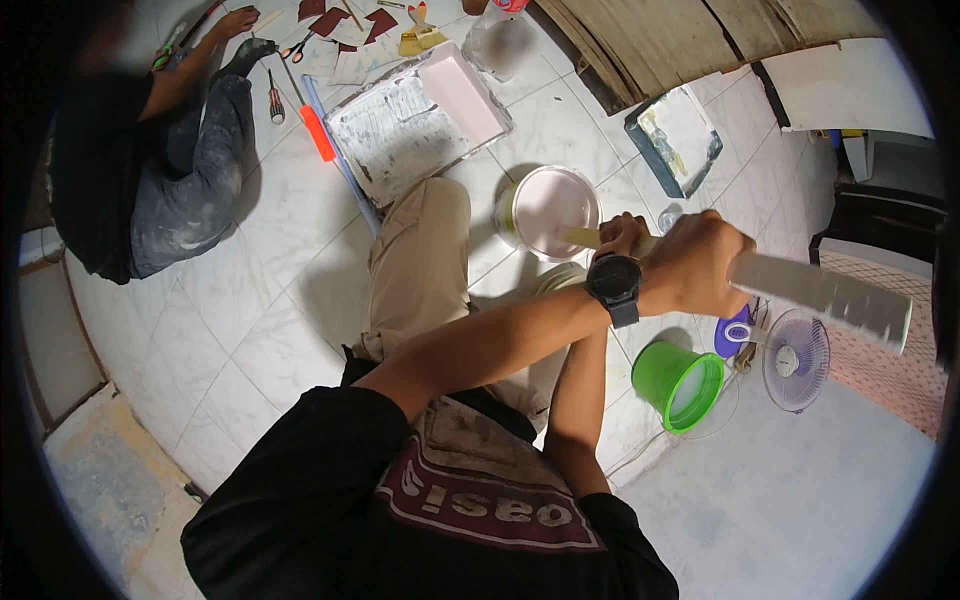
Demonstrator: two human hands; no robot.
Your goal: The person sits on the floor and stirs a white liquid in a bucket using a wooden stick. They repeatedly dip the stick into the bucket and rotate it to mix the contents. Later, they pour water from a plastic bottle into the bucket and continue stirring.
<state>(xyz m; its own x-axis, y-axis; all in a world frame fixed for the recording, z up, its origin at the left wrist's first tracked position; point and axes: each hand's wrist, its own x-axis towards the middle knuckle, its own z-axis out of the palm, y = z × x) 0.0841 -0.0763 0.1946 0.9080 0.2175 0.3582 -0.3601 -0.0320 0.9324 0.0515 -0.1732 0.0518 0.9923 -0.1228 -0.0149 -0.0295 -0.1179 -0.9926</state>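
My left hand (700,262), with a black watch on its wrist, crosses to the right and is closed on a long, flat, pale grey strip (820,295) that sticks out rightward. Just behind it my right hand (620,232), partly hidden, is closed round a pale yellowish flat stick (585,237) whose far end reaches over an open bucket of pale pink paint (555,205). I cannot tell whether strip and stick are one piece. Below the strip are a green bucket (665,375) of cloudy liquid and a small fan (785,360) lying on the floor.
Another person (140,190) sits at upper left. Around lie a paint tray (460,80), orange-handled tool (318,135), screwdriver (275,105), brushes (420,40), paper scraps (330,25) and a second tray (665,120). Wooden boards (650,45) stand at upper right; a cord runs by the green bucket.
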